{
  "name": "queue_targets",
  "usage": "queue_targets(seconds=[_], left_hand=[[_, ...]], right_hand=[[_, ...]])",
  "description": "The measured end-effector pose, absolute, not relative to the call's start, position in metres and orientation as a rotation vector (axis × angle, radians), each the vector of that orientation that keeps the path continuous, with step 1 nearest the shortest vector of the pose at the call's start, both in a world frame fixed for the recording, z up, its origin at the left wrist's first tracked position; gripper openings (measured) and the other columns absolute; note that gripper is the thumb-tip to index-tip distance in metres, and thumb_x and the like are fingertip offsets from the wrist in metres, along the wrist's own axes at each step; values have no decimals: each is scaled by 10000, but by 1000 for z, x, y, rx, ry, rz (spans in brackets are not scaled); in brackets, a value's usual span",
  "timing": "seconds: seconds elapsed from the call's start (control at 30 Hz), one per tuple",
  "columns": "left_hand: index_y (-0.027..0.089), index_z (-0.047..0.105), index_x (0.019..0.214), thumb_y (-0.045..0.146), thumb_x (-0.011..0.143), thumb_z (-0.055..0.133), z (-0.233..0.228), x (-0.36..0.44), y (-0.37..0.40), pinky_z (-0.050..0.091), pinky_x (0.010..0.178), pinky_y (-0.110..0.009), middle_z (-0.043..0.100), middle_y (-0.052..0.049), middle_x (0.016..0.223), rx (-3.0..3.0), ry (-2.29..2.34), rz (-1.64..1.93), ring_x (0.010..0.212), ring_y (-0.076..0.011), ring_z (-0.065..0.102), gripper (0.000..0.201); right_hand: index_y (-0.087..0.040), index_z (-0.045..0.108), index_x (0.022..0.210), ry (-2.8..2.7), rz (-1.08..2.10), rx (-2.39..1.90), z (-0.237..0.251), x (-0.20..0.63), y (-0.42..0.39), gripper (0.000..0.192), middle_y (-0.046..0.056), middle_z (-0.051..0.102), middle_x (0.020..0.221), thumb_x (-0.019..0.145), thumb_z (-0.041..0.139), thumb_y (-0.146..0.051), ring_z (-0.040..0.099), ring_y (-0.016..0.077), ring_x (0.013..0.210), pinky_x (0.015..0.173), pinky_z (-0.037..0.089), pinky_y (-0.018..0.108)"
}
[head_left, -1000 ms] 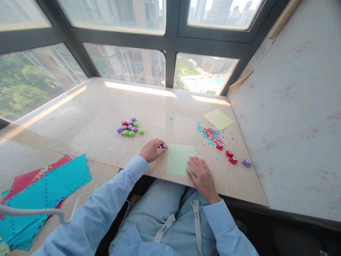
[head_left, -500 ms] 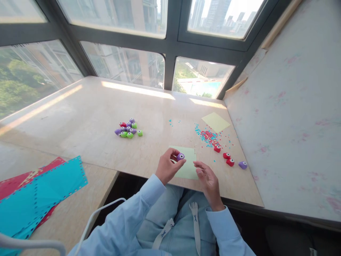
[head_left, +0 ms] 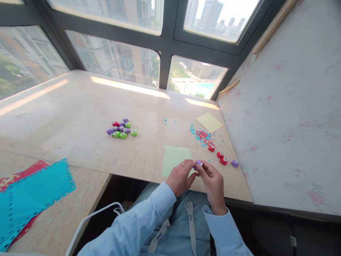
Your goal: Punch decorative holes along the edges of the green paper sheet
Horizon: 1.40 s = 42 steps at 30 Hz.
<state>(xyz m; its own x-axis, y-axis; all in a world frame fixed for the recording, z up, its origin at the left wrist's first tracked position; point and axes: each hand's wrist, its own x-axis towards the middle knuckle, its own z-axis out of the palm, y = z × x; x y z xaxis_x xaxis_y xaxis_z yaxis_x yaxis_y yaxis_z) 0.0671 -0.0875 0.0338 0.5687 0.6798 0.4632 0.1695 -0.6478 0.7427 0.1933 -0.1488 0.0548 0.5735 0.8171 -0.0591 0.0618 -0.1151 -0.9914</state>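
Head view: both hands [head_left: 198, 176] pinch one small purple punch [head_left: 198, 163] (white-capped, mostly hidden).

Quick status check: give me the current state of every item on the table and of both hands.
Small purple paper punch: lifted, pinched between both hands.
Left hand: gripping the punch.
Right hand: gripping the punch.
Light green paper square: flat on the table, near edge under the hands.
Yellow paper square: flat, untouched.
Cluster of purple, green and red punches: resting, untouched.
Red and blue confetti: scattered.
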Motion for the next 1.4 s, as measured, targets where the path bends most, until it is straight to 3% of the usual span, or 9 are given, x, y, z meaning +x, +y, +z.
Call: queue_targets(seconds=[0.13,0.27,0.43,0.8,1.4], left_hand=[[184,519,1221,140,871,561,37,63,-76,508,934,-413,652,-104,1180,2317,717,848,1089,-250,604,356],[163,547,1203,185,869,589,41,62,-46,473,969,-440,647,-120,1199,2366,929,683,1149,-279,569,337],[140,537,1244,295,888,616,35,68,-13,393,1043,-489,595,-151,1307,2462,1010,487,1298,-319,463,395],[180,582,1213,355,911,598,8,66,-7,378,994,-462,596,-119,1268,2578,998,595,1190,-295,491,349],[185,596,1210,365,923,570,6,66,-8,387,964,-469,586,-136,1262,2638,992,627,1163,-308,492,340]], right_hand=[[-168,715,1091,-975,650,-1683,47,224,-139,452,114,736,1040,775,719,-491,698,250,921,825,582,404],[-176,734,1069,-1259,451,-1811,35,265,-122,409,142,716,1093,805,650,-476,677,272,938,777,578,421],[-215,732,1055,-1597,349,-1790,25,283,-101,302,110,714,1115,881,536,-365,634,278,1081,977,493,486],[-218,680,1185,-1734,276,-1786,14,272,-96,332,101,688,1172,946,455,-267,591,264,1125,1018,463,480],[-222,705,1147,-1537,409,-1680,4,276,-94,306,92,712,1155,905,579,-362,636,243,1088,1007,479,471]])
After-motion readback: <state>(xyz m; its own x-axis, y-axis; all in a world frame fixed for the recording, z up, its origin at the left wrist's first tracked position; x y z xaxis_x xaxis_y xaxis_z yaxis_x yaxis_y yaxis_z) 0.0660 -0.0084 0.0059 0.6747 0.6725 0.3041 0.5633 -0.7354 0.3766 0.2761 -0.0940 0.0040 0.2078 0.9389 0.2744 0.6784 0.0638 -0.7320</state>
